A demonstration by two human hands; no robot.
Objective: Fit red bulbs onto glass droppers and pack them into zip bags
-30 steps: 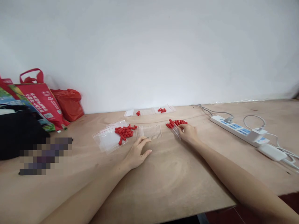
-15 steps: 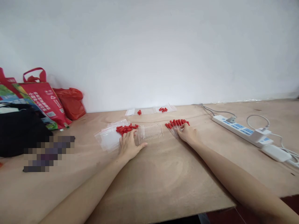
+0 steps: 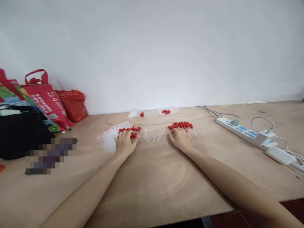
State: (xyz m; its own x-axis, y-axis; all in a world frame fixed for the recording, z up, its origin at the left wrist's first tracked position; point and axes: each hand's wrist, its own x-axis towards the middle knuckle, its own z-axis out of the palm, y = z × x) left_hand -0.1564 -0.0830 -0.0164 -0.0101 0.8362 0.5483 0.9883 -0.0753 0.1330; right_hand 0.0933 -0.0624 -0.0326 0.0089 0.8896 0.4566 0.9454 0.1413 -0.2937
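Several red caps (image 3: 134,128) lie in a pile at centre left, and my left hand (image 3: 125,143) rests over their near side, its fingers bent down. What its fingertips hold, if anything, is hidden. Clear thin tubes (image 3: 154,134) lie side by side in a row between my hands. On the right, red-capped tubes (image 3: 182,125) lie in a row, caps toward the wall. My right hand (image 3: 180,138) is at the left part of that row, thumb and fingers together; anything between them is too small to make out. Clear plastic bags (image 3: 108,139) lie left of the cap pile.
Bags with red pieces (image 3: 166,111) lie near the wall. A white power strip (image 3: 245,132) with cables is on the right. Red bags (image 3: 73,106) and a black bag (image 3: 23,133) stand at the left, with a blurred dark object (image 3: 51,156) before them.
My left hand has drawn back left onto the red caps, its fingers curling. My right hand has shifted left along the capped tubes, uncovering those on the right.
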